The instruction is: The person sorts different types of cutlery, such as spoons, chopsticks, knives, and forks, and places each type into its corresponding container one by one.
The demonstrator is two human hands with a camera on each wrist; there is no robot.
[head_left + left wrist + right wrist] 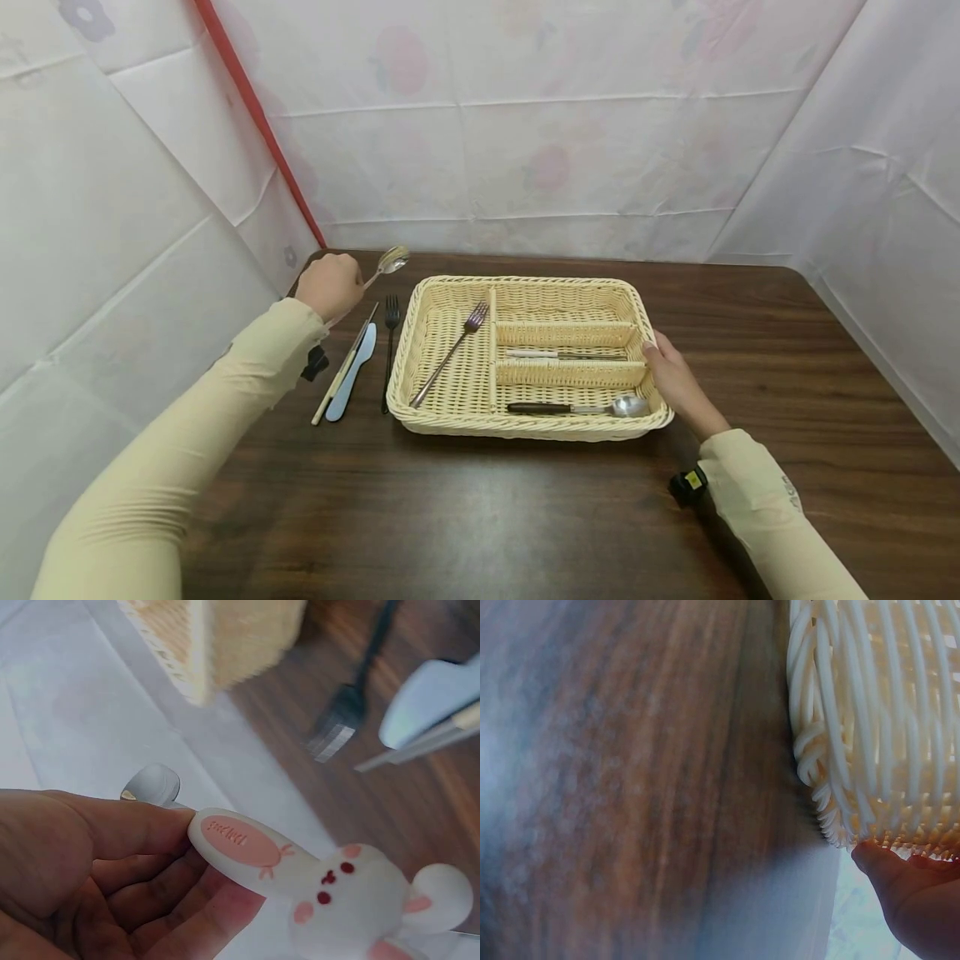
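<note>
My left hand point(330, 286) pinches a spoon point(393, 260) above the table's far left, its metal bowl pointing right. In the left wrist view the spoon's white handle point(337, 900) ends in a rabbit figure with a pink patch. My right hand point(675, 379) grips the right rim of a cream woven basket point(525, 423), thumb over the edge. Inside the basket, a fork point(450, 357) lies in the large left section. A white-handled utensil point(566, 356) lies in the middle right compartment, and a dark-handled spoon point(577, 408) in the front one.
Left of the basket lie a black fork point(391, 346), a pale blue knife point(351, 375) and chopsticks point(341, 375) on the dark wooden table point(495, 517). White patterned sheets point(525, 150) hang behind the table and along both sides.
</note>
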